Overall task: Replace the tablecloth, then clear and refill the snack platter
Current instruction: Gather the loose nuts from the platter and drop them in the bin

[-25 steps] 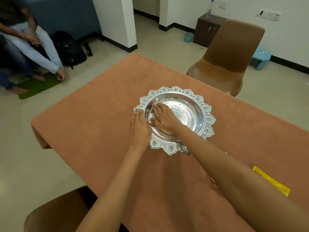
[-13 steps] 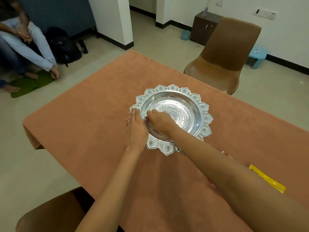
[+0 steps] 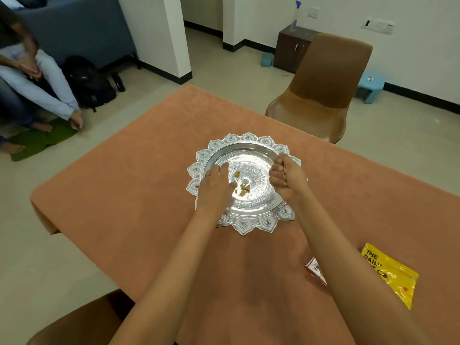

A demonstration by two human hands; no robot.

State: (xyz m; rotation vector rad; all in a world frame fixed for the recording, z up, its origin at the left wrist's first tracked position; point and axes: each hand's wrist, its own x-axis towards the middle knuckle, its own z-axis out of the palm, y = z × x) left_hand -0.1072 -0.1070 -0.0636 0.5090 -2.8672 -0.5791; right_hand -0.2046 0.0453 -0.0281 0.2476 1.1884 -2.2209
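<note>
The right hand (image 3: pixel 286 178) has been drawn across the platter (image 3: pixel 249 138) to its right rim, curled, contents unclear; the left hand (image 3: pixel 214 188) lies flat. Crumbs (image 3: pixel 242 188) are left mid-platter, at the centre of the tabletop (image 3: pixel 124 195): clearing is judged unfinished.

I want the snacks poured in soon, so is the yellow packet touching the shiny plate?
Apart. The head view shows the yellow packet lying well clear of the shiny plate, with orange tablecloth showing between them.

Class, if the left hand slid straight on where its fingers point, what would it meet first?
The left hand would likely meet the far inner wall of the ornate silver platter; depth unclear.
</note>
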